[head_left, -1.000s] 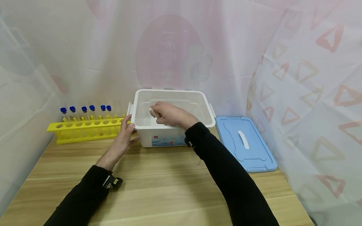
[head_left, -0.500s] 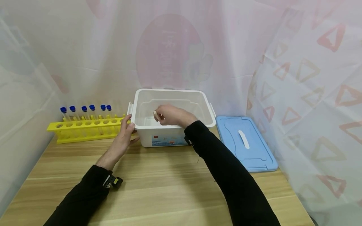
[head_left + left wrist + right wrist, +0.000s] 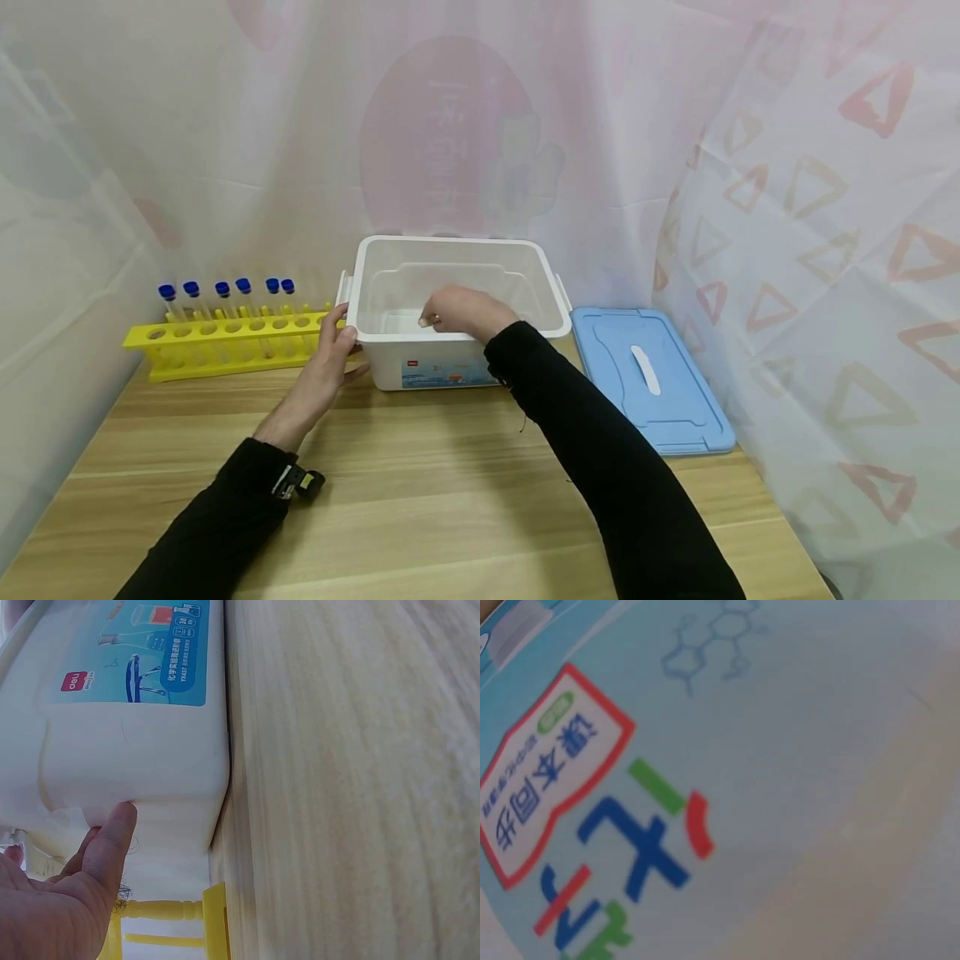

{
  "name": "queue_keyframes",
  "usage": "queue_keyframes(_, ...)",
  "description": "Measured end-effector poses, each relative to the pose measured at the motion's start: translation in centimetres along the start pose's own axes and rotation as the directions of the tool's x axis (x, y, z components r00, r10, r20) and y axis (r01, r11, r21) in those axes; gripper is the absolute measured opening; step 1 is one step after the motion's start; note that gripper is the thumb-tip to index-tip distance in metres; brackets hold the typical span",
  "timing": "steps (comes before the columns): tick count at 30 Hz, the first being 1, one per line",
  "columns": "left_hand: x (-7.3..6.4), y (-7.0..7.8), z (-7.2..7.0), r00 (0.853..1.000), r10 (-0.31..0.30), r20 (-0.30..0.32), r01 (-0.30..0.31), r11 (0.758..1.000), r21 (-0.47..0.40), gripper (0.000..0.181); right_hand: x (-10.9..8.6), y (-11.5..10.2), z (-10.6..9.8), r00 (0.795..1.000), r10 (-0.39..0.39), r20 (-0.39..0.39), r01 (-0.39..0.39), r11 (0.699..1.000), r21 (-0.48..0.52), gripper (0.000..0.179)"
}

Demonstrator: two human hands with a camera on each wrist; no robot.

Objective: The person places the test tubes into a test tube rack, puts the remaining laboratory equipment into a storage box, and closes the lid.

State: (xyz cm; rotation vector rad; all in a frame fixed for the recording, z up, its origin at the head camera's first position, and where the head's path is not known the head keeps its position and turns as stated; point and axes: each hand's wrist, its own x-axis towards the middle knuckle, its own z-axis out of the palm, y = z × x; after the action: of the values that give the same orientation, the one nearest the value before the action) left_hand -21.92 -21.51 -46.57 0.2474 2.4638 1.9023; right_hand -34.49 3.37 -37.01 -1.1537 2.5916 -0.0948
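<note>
Left of the box (image 3: 457, 312) stood a yellow rack (image 3: 225, 337) on the table (image 3: 420, 492), its near end just beside the box's left wall. Six tubes (image 3: 225, 304) with blue caps stood upright in its back row; the front holes looked bare.

The left hand (image 3: 326, 367) rested against the box's front left corner, thumb up on the rim and fingers lying fairly straight along the wall. In the left wrist view the thumb (image 3: 112, 840) pressed flat on the white plastic below the printed label (image 3: 139, 652), so the grip here was spread rather than curled round anything.

The box itself was white, with its top uncovered, standing at the middle of the table's far edge, close to the curtain (image 3: 465, 125) behind it.

The right hand (image 3: 467, 312) reached over the box's front rim and down inside, with the black sleeve (image 3: 600, 467) crossing the rim. Its fingers were curled, tips drawn together near the box's floor (a small pale thing seemed to sit at the fingertips, too small to make out). Whether that grip pinched something I cannot tell. The right wrist view showed only the box's label (image 3: 630, 825), blurred and very close.

Right of the box, just beside its wall, a blue lid (image 3: 652, 379) lay flat on the table, its white handle up.
</note>
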Motion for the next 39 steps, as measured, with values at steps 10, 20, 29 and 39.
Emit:
queue_keyframes(10,0.0,0.2,-0.1,1.0,-0.005,-0.005,0.005,1.0,-0.002,0.072,-1.6,-0.3,-0.3,0.993,0.101,0.068,-0.107,0.989,0.103,0.035)
queue_keyframes(20,-0.1,0.2,-0.1,1.0,0.006,-0.004,-0.006,1.0,-0.005,0.069,-1.0,-0.2,-0.2,0.995,0.081,0.066,-0.083,0.996,0.03,0.049)
queue_keyframes(29,-0.1,0.2,0.0,1.0,0.003,-0.001,-0.003,1.0,-0.007,0.069,-0.6,0.3,-0.3,0.995,0.077,-0.057,-0.073,0.996,0.06,0.053)
queue_keyframes(39,-0.1,0.2,0.1,1.0,-0.002,-0.005,0.002,1.0,-0.002,0.07,-2.8,0.4,-1.1,0.979,0.116,-0.168,-0.095,0.988,0.124,0.056)
